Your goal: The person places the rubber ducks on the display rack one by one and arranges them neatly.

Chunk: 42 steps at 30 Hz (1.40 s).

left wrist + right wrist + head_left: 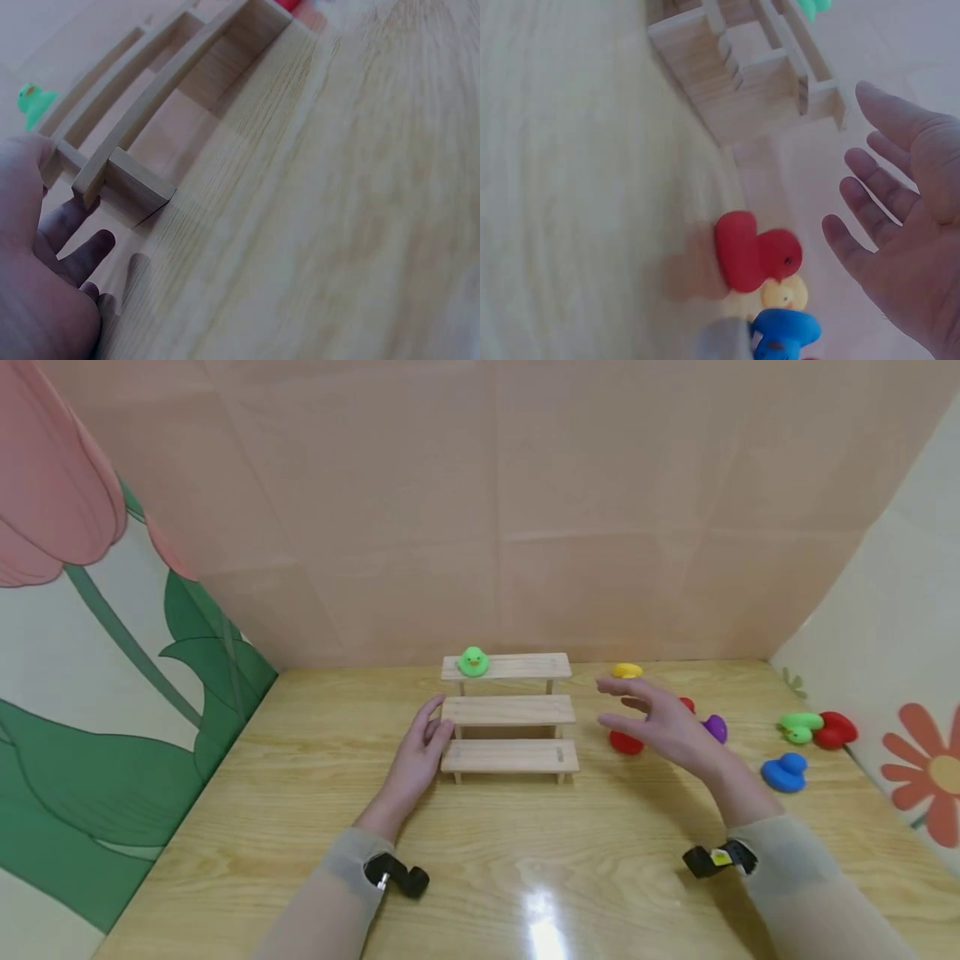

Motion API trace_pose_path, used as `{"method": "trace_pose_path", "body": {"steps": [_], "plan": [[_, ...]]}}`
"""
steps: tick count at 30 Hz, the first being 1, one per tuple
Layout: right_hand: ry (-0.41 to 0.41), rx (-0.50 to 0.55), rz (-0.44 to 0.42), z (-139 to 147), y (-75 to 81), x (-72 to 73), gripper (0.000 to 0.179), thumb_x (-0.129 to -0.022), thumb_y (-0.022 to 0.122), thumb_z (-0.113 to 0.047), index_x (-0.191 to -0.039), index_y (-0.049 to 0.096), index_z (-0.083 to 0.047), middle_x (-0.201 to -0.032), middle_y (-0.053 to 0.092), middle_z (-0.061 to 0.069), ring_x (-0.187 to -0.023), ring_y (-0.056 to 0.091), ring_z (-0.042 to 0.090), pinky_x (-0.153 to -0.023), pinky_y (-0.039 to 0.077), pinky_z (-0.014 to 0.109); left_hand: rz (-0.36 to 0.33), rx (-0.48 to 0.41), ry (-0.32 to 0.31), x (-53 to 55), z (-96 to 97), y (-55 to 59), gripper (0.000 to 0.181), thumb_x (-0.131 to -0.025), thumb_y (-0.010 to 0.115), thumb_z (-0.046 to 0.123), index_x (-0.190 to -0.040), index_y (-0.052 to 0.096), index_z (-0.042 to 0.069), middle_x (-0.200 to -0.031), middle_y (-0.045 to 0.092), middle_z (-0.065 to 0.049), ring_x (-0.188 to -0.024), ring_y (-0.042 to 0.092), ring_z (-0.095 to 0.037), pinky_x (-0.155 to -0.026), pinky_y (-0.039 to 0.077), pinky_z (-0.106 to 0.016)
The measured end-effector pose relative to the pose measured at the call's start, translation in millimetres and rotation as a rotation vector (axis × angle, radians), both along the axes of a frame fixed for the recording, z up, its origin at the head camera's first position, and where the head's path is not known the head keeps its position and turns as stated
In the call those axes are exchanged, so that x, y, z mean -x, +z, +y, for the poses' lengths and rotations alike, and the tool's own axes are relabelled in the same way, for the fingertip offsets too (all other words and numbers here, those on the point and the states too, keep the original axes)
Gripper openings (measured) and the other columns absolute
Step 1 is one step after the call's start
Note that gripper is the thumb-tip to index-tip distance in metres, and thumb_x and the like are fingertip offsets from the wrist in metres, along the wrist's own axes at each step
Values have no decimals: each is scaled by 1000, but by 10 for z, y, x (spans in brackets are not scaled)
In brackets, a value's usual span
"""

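Note:
A three-tier wooden step shelf [510, 710] stands on the table, with a green rubber duck [473, 662] on the left of its top tier. My left hand [414, 752] holds the shelf's left end, thumb at the middle tier; in the left wrist view its lower fingers [86, 259] are apart from the wood. To the right of the shelf, my right hand [660, 727] hovers above the table, fingers spread and empty. Below and around it are a red duck [626, 742], a yellow duck [627, 670] and a purple duck [716, 728]. A blue duck [786, 328] shows in the right wrist view.
Further right lie another blue duck [784, 772], a green duck [799, 727] and a red duck [836, 730] near the side wall. A pinkish backdrop [495, 510] rises behind the table [300, 827]. Flower-printed panels [187, 710] flank both sides.

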State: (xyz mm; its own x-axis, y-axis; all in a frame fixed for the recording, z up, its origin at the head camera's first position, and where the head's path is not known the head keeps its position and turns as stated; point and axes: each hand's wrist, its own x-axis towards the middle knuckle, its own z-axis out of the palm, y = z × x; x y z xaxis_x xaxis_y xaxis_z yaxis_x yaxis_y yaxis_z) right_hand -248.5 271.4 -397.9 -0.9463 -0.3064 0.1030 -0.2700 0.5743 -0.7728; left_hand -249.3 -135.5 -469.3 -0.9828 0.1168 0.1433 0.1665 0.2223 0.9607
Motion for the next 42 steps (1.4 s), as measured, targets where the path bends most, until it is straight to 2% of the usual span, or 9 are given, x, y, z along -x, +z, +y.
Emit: {"method": "trace_pose_path", "body": {"steps": [4, 11, 16, 22, 31, 42], "plan": [[-8, -23, -15, 84, -83, -24, 70, -105, 76, -49, -165, 52, -21, -170, 46, 10, -155, 38, 53, -115, 44, 72, -5, 5, 1, -6, 2, 12, 59, -117, 54, 48, -172, 38, 31, -151, 66, -13, -144, 58, -32, -123, 41, -58], [-11, -49, -47, 223, -205, -70, 74, -104, 77, -50, -166, 49, -21, -170, 47, 13, -154, 39, 56, -120, 36, 73, -10, -22, -4, -4, 0, 16, 59, -117, 55, 47, -171, 40, 30, -150, 66, -15, -144, 58, -33, -123, 40, -59], [-21, -78, -60, 266, -269, -81, 72, -104, 78, -48, -166, 50, -22, -168, 49, 12, -155, 41, 50, -122, 34, 71, -16, -48, 3, -16, 6, 34, 58, -117, 57, 45, -171, 41, 29, -150, 65, -17, -143, 58, -34, -123, 40, -59], [8, -82, -68, 304, -343, -85, 73, -105, 79, -42, -166, 49, -15, -168, 49, 13, -157, 39, 46, -123, 32, 70, -17, -37, 8, -15, 0, 28, 56, -117, 57, 45, -170, 42, 33, -149, 66, -15, -143, 59, -33, -123, 40, -59], [36, -55, -99, 433, -435, -58, 75, -103, 81, -38, -167, 48, -17, -168, 49, 12, -156, 42, 44, -121, 36, 70, -6, -35, 0, -7, 3, 17, 56, -117, 56, 45, -170, 42, 32, -149, 66, -16, -143, 58, -34, -124, 39, -59], [25, -73, -145, 506, -435, -114, 78, -100, 85, -41, -167, 49, -23, -166, 50, 12, -150, 47, 42, -116, 44, 69, -14, -10, -2, -14, -2, 20, 57, -117, 54, 49, -170, 39, 37, -150, 66, -12, -143, 59, -30, -123, 41, -56]]}}
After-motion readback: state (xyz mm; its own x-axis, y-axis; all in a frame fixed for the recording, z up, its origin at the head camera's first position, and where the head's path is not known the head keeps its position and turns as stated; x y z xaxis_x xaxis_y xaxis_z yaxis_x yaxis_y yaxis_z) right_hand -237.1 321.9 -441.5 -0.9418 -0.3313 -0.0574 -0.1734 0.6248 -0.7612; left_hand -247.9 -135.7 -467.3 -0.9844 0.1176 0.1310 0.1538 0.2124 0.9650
